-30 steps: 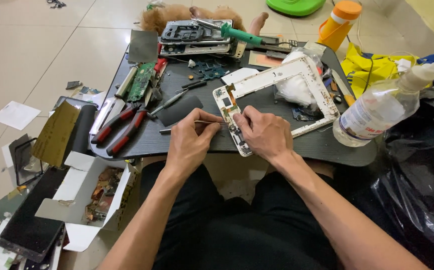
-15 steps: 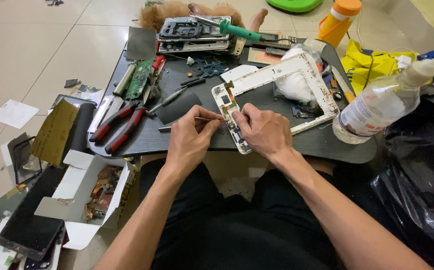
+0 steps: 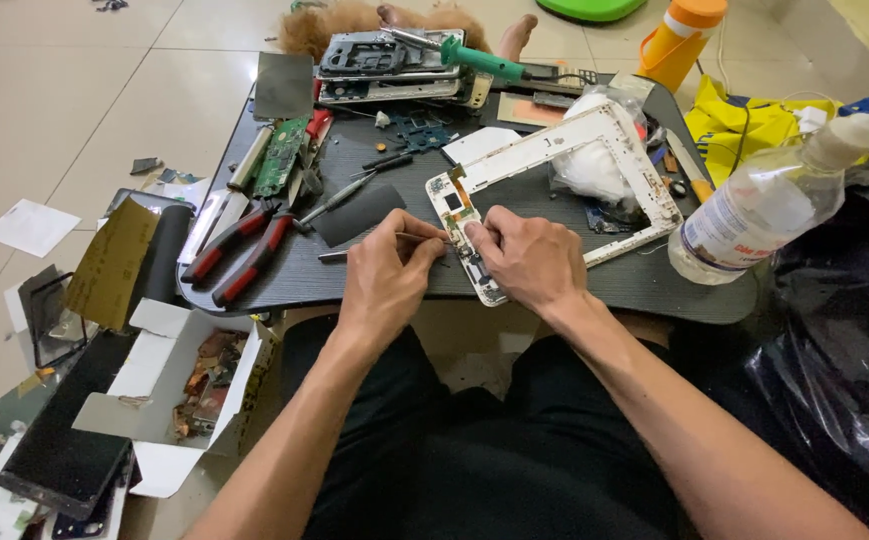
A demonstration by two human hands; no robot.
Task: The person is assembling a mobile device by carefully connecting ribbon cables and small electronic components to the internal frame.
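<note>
At frame centre, our left hand [image 3: 386, 272] pinched thin tweezers [image 3: 416, 238] in its fingers, while our right hand [image 3: 524, 258] gripped the white device frame [image 3: 564, 140] on the table [image 3: 374, 272].

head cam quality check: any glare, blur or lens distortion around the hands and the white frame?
Head view: light is even and soft, with only faint shadows under the left hand and right hand; both are sharp, as is the white frame. Mild glare shows on the clear bottle and the black plastic bag. Wide-angle stretch shows towards the edges.
</note>
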